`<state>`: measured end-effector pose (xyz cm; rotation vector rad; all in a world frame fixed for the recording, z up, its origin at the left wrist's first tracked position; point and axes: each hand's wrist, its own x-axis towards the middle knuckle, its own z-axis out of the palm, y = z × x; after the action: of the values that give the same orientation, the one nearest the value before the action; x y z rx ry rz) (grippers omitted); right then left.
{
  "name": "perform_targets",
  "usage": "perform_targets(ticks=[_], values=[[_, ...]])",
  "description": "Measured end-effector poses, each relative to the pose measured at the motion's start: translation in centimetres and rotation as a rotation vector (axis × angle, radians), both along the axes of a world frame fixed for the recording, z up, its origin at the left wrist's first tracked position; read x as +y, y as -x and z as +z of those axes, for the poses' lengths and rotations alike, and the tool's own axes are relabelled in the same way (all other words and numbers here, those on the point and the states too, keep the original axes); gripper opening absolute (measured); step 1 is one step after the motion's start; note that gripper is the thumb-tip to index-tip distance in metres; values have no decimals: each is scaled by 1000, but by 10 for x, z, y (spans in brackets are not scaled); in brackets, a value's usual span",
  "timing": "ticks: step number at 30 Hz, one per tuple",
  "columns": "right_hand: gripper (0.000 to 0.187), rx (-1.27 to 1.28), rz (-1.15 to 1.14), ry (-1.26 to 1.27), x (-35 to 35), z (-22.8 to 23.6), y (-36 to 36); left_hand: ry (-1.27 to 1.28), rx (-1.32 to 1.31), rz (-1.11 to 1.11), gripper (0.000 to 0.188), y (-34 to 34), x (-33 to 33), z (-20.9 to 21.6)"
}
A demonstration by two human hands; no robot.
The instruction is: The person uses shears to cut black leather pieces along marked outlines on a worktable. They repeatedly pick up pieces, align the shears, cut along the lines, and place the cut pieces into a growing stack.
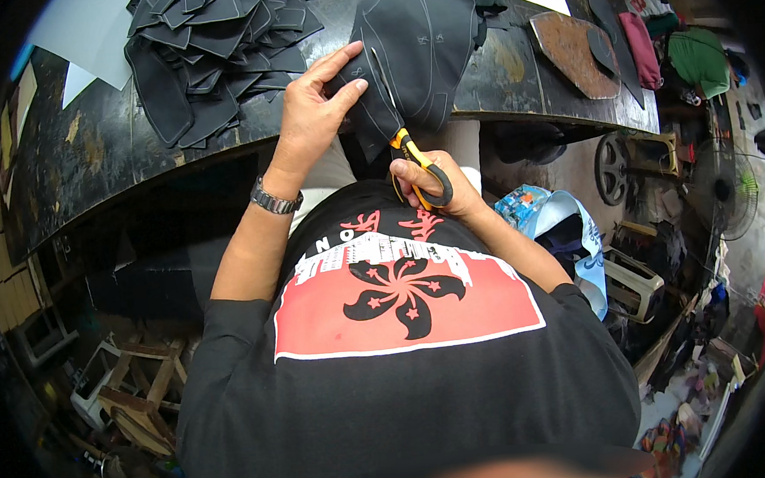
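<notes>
My right hand [439,183] is closed around the yellow-and-black handles of a pair of scissors [404,139]. The scissor blades point away from me and lie along a black fabric sheet [414,40] marked with white pattern lines. My left hand [317,98] is at the sheet's left edge, thumb and index finger on top and apart, its other fingers hidden. The sheet's near end hangs past the table edge above my lap. To the left is a heap of cut black fabric pieces [213,48] with pale outlines.
The dark, worn table [107,168] spans the far side. White sheets [90,38] lie at its far left, and a brown board [573,56] at its right. A blue-and-white bag [565,219] stands by my right arm; a fan [721,188] is farther right, wooden stools [141,376] lower left.
</notes>
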<state>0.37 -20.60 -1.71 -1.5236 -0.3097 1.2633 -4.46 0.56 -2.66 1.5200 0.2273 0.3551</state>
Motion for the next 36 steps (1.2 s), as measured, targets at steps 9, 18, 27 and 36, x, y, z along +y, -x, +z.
perform_targets(ticks=[9, 18, 27, 36], values=[[50, 109, -22, -86, 12, 10, -12, 1, -119, -42, 56, 1, -3, -2], [48, 56, -96, -11, 11, 1, 4, -4, -97, 3, 60, 4, -6, -2], [44, -10, -92, 23, 13, 7, 5, 41, -97, -1, 60, 4, -6, 1], [47, 100, -75, 8, 19, 11, -8, 114, -110, -21, 60, 9, -9, -1]])
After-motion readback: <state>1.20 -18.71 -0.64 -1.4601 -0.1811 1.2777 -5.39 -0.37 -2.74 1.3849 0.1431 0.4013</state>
